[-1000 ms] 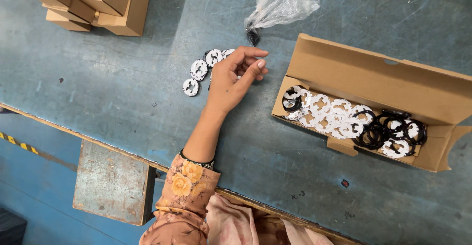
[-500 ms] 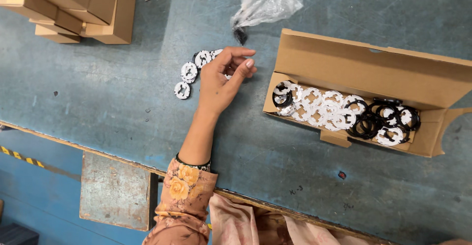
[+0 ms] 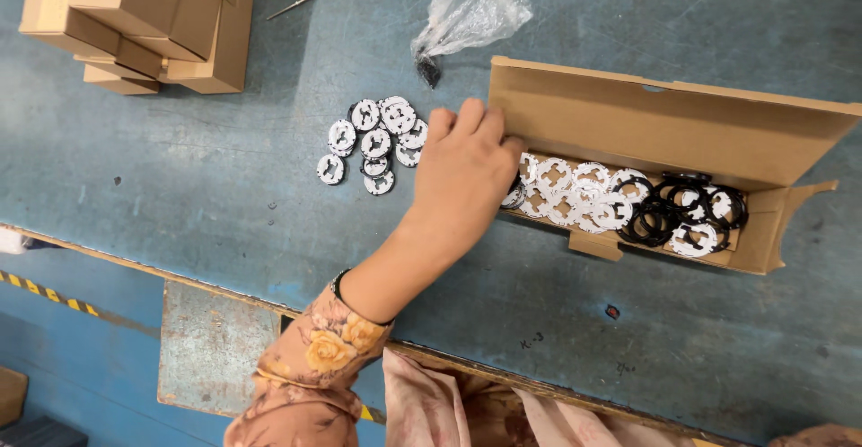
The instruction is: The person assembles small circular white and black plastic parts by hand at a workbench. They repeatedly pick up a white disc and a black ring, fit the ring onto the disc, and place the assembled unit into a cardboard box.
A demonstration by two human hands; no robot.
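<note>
Here, one hand at the near end of the open box, rings on the counter beside it.

From the left I see stacked cardboard boxes (image 3: pixel 144 25), then a cluster of white rings (image 3: pixel 373 142) flat on the blue counter (image 3: pixel 180 196). My left hand (image 3: pixel 462 173) reaches over the left end of the open cardboard box (image 3: pixel 673 128), fingers curled down at its edge; I cannot tell whether its grip holds anything. White and black rings (image 3: pixel 628 205) fill the box. The right hand is out of view.
</note>
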